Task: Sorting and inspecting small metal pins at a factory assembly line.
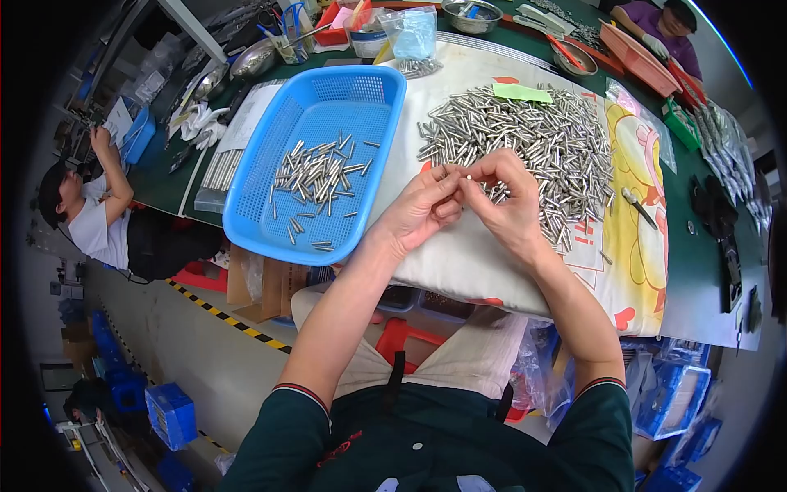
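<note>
**Handling Small Metal Pins at the Sorting Cushion**

The left hand (pixel 422 209) and the right hand (pixel 504 201) meet fingertip to fingertip over the white padded cloth cushion (pixel 459 258). Between them sits one short silver metal pin (pixel 457 175), pinched in a narrow grip by both hands; whether one hand bears more of it cannot be told.

The heap of short silver metal pins (pixel 533 135) lies on the cushion at 1 o'clock from the hands, its near edge touching the right fingers. The blue perforated plastic basket (pixel 320 156) stands at 10 o'clock, just beside the left hand, with a thin scatter of sorted silver pins (pixel 320 176) on its floor.

Recommended practice, as a judgement:
- Hold the pin by its ends, so the shaft stays visible.
- Keep the wrists resting on the cushion for steadiness.
- Work low over the cushion; a dropped pin then stays put.

Materials: the pins are smooth, bright, cylindrical and likely slippery. The cushion is soft and yielding. The basket is rigid mesh. A green paper slip (pixel 522 92) lies atop the heap. The dark green surface (pixel 693 271) underneath appears flat and matte.
</note>
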Action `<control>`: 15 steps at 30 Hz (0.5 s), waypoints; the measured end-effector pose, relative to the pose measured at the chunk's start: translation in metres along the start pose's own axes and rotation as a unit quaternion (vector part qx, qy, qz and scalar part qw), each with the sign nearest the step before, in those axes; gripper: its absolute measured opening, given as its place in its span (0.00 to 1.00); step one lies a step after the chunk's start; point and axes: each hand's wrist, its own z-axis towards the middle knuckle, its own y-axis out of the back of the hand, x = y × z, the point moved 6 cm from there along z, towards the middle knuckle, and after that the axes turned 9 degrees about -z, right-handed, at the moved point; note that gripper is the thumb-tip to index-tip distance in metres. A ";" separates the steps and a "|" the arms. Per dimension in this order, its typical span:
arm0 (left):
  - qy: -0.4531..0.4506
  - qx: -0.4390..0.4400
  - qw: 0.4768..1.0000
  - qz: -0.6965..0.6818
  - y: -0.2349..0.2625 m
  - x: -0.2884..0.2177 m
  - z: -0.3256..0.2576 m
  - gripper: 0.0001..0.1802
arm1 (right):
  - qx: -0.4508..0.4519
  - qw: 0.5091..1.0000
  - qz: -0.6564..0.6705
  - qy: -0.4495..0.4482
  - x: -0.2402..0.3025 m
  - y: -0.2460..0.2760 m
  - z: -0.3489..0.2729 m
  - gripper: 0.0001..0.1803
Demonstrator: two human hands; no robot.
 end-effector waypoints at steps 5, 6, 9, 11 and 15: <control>-0.010 -0.008 1.000 0.006 0.002 -0.001 0.001 0.08 | 0.005 0.999 -0.027 0.026 0.004 -0.001 -0.002 0.06; -0.010 -0.002 1.000 0.006 0.001 0.000 0.001 0.08 | 0.004 0.999 -0.026 0.021 0.004 -0.001 -0.002 0.06; -0.010 0.003 1.000 0.007 0.002 0.000 0.000 0.07 | 0.004 1.000 -0.022 0.012 0.003 -0.002 -0.002 0.06; -0.009 0.004 1.000 0.007 0.003 0.000 0.000 0.07 | 0.004 1.000 -0.018 0.007 0.003 -0.002 -0.002 0.06; -0.006 0.009 1.000 0.015 0.003 0.001 0.001 0.07 | 0.007 1.000 -0.024 0.001 0.001 -0.001 -0.002 0.06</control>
